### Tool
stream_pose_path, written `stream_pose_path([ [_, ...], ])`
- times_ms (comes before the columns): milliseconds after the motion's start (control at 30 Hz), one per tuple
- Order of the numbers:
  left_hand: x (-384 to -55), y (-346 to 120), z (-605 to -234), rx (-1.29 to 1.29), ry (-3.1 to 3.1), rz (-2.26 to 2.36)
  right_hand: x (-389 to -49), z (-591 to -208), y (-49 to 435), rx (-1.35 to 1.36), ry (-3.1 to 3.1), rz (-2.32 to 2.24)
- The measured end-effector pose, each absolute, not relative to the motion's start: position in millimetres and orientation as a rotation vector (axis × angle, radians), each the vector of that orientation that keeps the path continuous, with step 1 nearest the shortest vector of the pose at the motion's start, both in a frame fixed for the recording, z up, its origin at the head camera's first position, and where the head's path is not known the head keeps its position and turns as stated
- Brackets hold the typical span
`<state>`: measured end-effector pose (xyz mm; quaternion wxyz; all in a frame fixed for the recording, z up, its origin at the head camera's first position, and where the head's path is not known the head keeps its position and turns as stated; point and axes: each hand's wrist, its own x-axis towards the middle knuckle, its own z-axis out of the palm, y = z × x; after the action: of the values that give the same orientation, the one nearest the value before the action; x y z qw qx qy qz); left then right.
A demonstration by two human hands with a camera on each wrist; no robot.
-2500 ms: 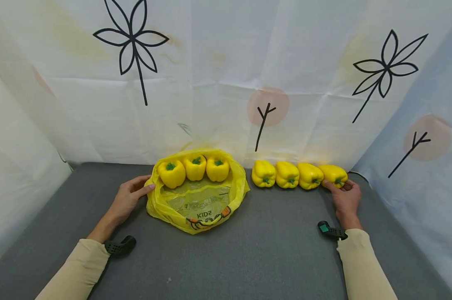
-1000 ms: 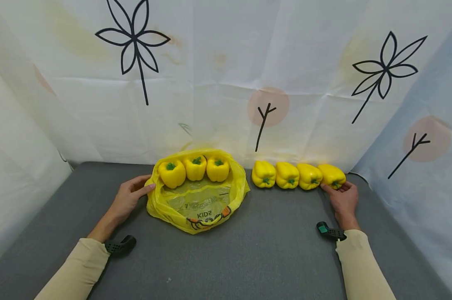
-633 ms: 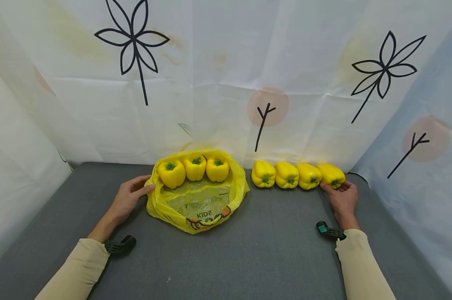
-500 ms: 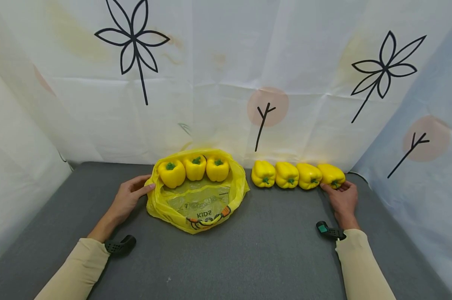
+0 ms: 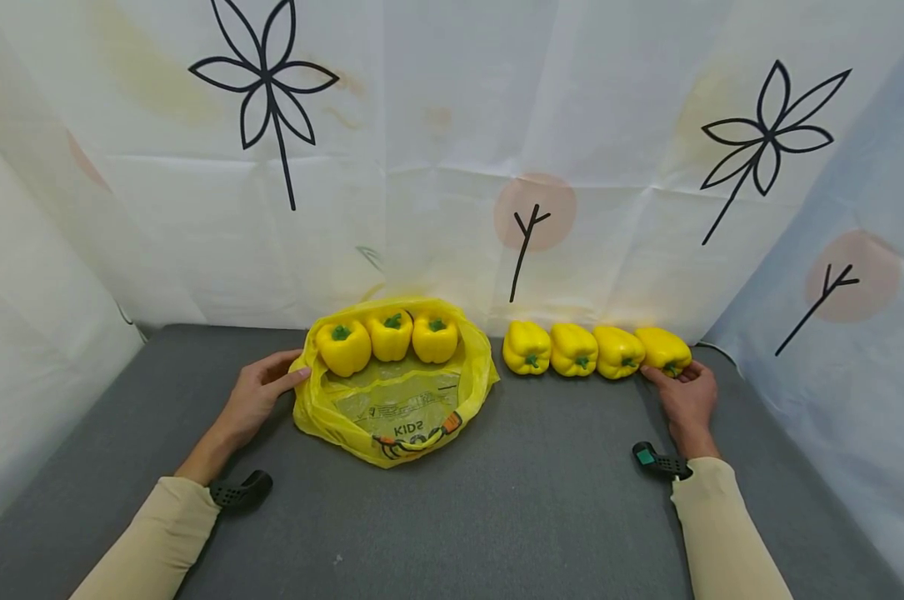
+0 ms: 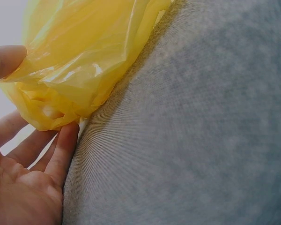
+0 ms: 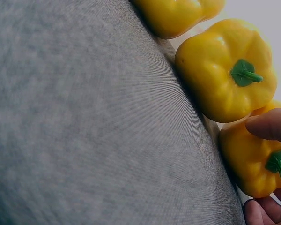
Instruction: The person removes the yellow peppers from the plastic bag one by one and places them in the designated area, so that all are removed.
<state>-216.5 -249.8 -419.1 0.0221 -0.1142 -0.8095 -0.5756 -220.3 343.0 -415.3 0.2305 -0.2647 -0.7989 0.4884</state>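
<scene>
An open yellow plastic bag (image 5: pixel 399 433) lies on the table, with three yellow bell peppers (image 5: pixel 390 336) standing along its far side, green stems up. At the bag's left rim, my left hand (image 5: pixel 255 398) holds the plastic between the thumb (image 6: pixel 7 61) on one side and the fingers (image 6: pixel 65 147) on the other. To the right, several yellow bell peppers (image 5: pixel 574 348) lie on their sides in a row. My right hand (image 5: pixel 690 402) grips the rightmost bell pepper (image 5: pixel 663 350), its thumb (image 7: pixel 271 125) over one side and fingertips under the other, the stem facing me.
Grey cloth covers the table (image 5: pixel 452 533). A white printed curtain (image 5: pixel 452 167) rises right behind the bag and the row. Dark straps (image 5: pixel 242 492) sit on both wrists. A thin black cable (image 5: pixel 721 354) runs at the back right corner.
My right hand has shifted slightly left with the rightmost bell pepper, which has tilted a little against its neighbour. The left hand and the bag have stayed put.
</scene>
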Motion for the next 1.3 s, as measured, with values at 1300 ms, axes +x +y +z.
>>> stream_pose_path([
  [1300,-218.3,-252.3,-421.1,-0.337,-2.546,-1.745,-204.0,-334.1,289.0,-0.399,-2.244,1.317],
])
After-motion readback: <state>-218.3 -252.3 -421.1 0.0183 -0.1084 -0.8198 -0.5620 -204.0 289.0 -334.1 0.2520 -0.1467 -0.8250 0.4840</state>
